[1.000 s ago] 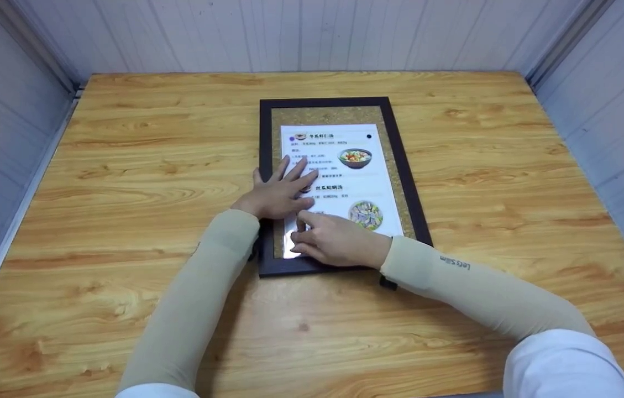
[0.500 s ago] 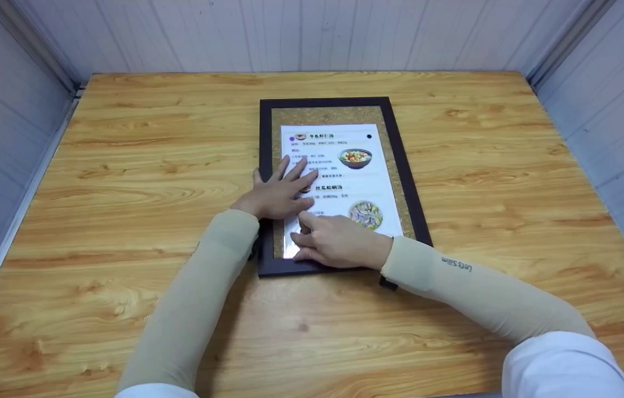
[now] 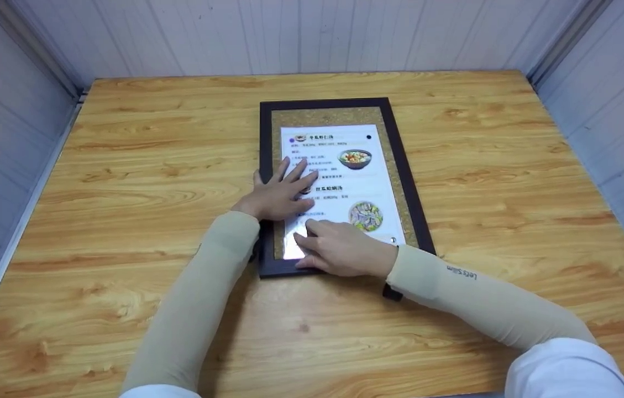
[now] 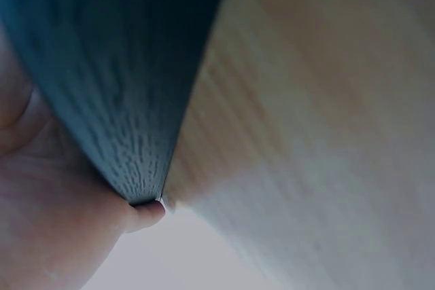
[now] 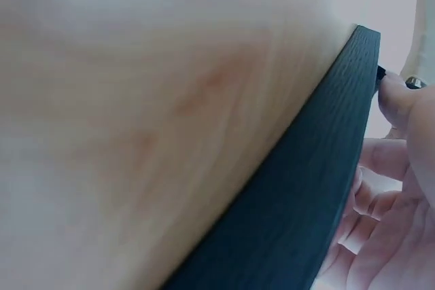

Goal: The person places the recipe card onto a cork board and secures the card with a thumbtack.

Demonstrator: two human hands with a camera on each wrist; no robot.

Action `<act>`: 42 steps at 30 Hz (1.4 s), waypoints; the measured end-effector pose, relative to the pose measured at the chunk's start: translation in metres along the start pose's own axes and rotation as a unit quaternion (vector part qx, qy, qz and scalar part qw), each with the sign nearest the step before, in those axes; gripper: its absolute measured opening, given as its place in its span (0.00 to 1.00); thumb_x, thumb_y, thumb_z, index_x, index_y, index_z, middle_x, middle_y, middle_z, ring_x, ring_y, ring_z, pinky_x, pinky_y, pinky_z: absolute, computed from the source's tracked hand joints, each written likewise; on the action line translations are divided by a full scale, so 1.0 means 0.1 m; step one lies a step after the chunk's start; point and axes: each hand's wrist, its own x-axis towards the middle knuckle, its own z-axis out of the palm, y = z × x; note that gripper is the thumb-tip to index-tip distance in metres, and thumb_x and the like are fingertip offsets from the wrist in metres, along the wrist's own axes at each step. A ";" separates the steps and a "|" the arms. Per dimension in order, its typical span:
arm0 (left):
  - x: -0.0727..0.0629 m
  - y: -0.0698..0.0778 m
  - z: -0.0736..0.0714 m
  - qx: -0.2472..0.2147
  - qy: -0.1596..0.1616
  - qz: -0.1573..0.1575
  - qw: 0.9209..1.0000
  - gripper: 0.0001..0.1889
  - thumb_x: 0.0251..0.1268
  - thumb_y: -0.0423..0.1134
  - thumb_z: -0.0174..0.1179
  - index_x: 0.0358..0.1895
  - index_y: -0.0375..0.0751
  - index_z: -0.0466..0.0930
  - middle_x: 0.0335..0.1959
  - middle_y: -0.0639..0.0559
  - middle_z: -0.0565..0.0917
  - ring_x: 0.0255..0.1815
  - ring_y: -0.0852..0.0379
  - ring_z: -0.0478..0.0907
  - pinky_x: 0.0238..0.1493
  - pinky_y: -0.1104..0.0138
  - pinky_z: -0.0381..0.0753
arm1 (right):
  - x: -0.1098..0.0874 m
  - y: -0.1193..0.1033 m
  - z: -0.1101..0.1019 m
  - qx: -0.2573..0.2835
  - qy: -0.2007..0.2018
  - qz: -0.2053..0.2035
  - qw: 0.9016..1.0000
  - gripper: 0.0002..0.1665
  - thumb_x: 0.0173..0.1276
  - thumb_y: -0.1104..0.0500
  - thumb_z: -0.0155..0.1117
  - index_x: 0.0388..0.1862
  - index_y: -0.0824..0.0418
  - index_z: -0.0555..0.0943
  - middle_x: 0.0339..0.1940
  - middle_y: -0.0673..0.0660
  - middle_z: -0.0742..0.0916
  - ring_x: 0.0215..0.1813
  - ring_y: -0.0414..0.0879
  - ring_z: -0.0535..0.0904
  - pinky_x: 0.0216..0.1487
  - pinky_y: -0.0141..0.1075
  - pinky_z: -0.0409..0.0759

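Observation:
A dark-framed cork board (image 3: 263, 138) lies flat on the table. On its cork rests a glossy recipe sheet (image 3: 339, 179) with printed text and pictures of two dishes. My left hand (image 3: 276, 198) is spread over the sheet's left side, fingers straight. In the left wrist view its palm (image 4: 47, 202) is beside the frame edge (image 4: 122, 100). My right hand (image 3: 339, 247) is over the lower part of the sheet, fingers bent toward its lower left corner. Whether its fingertips pinch anything I cannot tell. The right wrist view shows its bent fingers (image 5: 384, 157) beyond the dark frame.
A purple dot (image 3: 292, 140) and a black dot (image 3: 368, 137) mark the sheet's upper corners. Near its lower right corner is a small dark and white round spot (image 3: 393, 240). Wood-grain table (image 3: 140, 182) surrounds the board; pale panel walls (image 3: 300, 36) stand behind and on both sides.
My right hand has shifted slightly toward me and to the right, uncovering more of the sheet and the spot at its lower right. My left hand stays in place.

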 end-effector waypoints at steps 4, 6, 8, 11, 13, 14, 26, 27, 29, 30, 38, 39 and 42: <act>0.01 0.00 0.00 0.003 0.003 -0.001 1.000 0.35 0.76 0.62 0.41 0.81 0.61 0.44 0.81 0.55 0.34 0.79 0.48 0.21 0.65 0.31 0.23 | -0.02 -0.02 -0.01 0.005 0.004 0.005 1.000 0.29 0.78 0.40 0.50 0.54 0.63 0.82 0.38 0.56 0.77 0.35 0.46 0.73 0.34 0.39 0.76; 0.00 0.00 0.00 0.005 0.003 -0.001 1.000 0.35 0.76 0.61 0.41 0.81 0.61 0.43 0.81 0.55 0.34 0.79 0.48 0.20 0.65 0.31 0.23 | -0.03 -0.03 -0.01 0.009 0.001 0.007 1.000 0.30 0.78 0.40 0.49 0.55 0.64 0.82 0.39 0.56 0.77 0.36 0.46 0.73 0.35 0.39 0.76; 0.00 0.00 0.00 0.005 0.002 0.000 1.000 0.35 0.76 0.61 0.41 0.81 0.61 0.43 0.81 0.55 0.34 0.79 0.48 0.20 0.65 0.30 0.23 | -0.03 -0.05 -0.01 0.012 -0.001 0.009 1.000 0.30 0.78 0.40 0.49 0.56 0.64 0.82 0.40 0.57 0.78 0.37 0.46 0.73 0.36 0.39 0.76; 0.00 0.01 0.00 0.005 0.001 0.001 1.000 0.35 0.77 0.61 0.41 0.81 0.62 0.43 0.81 0.55 0.34 0.79 0.49 0.20 0.65 0.30 0.23 | -0.05 -0.07 -0.01 0.009 -0.001 0.009 1.000 0.29 0.78 0.40 0.49 0.53 0.62 0.83 0.42 0.57 0.77 0.37 0.46 0.73 0.37 0.39 0.76; 0.00 0.01 0.00 0.005 0.000 0.000 1.000 0.35 0.77 0.61 0.41 0.81 0.62 0.43 0.81 0.56 0.34 0.79 0.49 0.20 0.65 0.30 0.23 | -0.06 -0.08 -0.02 0.009 -0.001 0.006 1.000 0.28 0.78 0.40 0.49 0.53 0.61 0.83 0.42 0.57 0.77 0.38 0.47 0.73 0.38 0.39 0.76; 0.00 0.02 0.00 0.004 0.001 0.001 1.000 0.35 0.76 0.61 0.41 0.81 0.62 0.43 0.81 0.55 0.34 0.79 0.49 0.20 0.65 0.30 0.23 | -0.06 -0.09 -0.02 0.010 -0.002 0.005 1.000 0.28 0.78 0.40 0.49 0.53 0.61 0.82 0.43 0.57 0.77 0.38 0.47 0.73 0.38 0.39 0.76; 0.03 0.01 0.01 0.003 0.001 0.004 1.000 0.35 0.76 0.62 0.41 0.81 0.62 0.43 0.81 0.55 0.33 0.78 0.48 0.20 0.64 0.30 0.22 | -0.03 -0.15 -0.05 0.023 -0.044 0.050 0.998 0.33 0.79 0.38 0.45 0.65 0.60 0.78 0.44 0.57 0.77 0.37 0.45 0.72 0.36 0.37 0.74; 0.03 0.01 0.01 0.003 0.001 0.004 1.000 0.35 0.76 0.62 0.41 0.81 0.62 0.43 0.81 0.55 0.33 0.78 0.48 0.20 0.64 0.30 0.22 | -0.03 -0.14 -0.05 0.025 -0.046 0.049 0.997 0.33 0.79 0.38 0.45 0.65 0.61 0.78 0.44 0.57 0.77 0.37 0.45 0.72 0.36 0.37 0.74; 0.03 0.01 0.01 0.006 0.000 0.003 1.000 0.35 0.76 0.62 0.41 0.81 0.62 0.43 0.81 0.55 0.33 0.78 0.48 0.20 0.64 0.30 0.23 | -0.02 -0.12 -0.06 0.035 -0.045 0.048 0.997 0.32 0.79 0.38 0.46 0.64 0.60 0.78 0.43 0.57 0.77 0.37 0.45 0.72 0.36 0.37 0.74; 0.03 0.01 0.01 0.007 0.000 0.003 1.000 0.35 0.76 0.62 0.41 0.81 0.63 0.42 0.81 0.56 0.33 0.78 0.48 0.20 0.65 0.30 0.23 | -0.03 -0.11 -0.06 0.046 -0.043 0.049 0.997 0.32 0.79 0.39 0.46 0.64 0.61 0.78 0.43 0.56 0.77 0.37 0.45 0.72 0.37 0.37 0.74; 0.05 -0.05 0.02 0.010 0.000 0.016 1.000 0.35 0.76 0.62 0.41 0.81 0.61 0.42 0.81 0.54 0.33 0.79 0.47 0.21 0.64 0.29 0.23 | -0.12 0.23 -0.13 0.164 0.002 0.147 0.975 0.29 0.78 0.46 0.53 0.69 0.61 0.74 0.50 0.57 0.79 0.41 0.45 0.78 0.45 0.40 0.80; 0.05 -0.06 0.02 0.010 0.001 0.015 1.000 0.35 0.76 0.62 0.41 0.81 0.61 0.42 0.81 0.54 0.34 0.79 0.47 0.21 0.64 0.29 0.23 | -0.13 0.31 -0.14 0.169 0.015 0.165 0.972 0.28 0.77 0.47 0.55 0.69 0.61 0.74 0.50 0.57 0.80 0.41 0.45 0.79 0.45 0.40 0.80; 0.05 -0.09 0.03 0.004 0.005 0.011 1.000 0.35 0.76 0.62 0.41 0.81 0.61 0.43 0.81 0.55 0.34 0.79 0.48 0.22 0.64 0.29 0.23 | -0.18 0.54 -0.15 0.171 0.069 0.224 0.957 0.24 0.76 0.53 0.58 0.65 0.63 0.77 0.46 0.58 0.81 0.41 0.47 0.79 0.43 0.41 0.79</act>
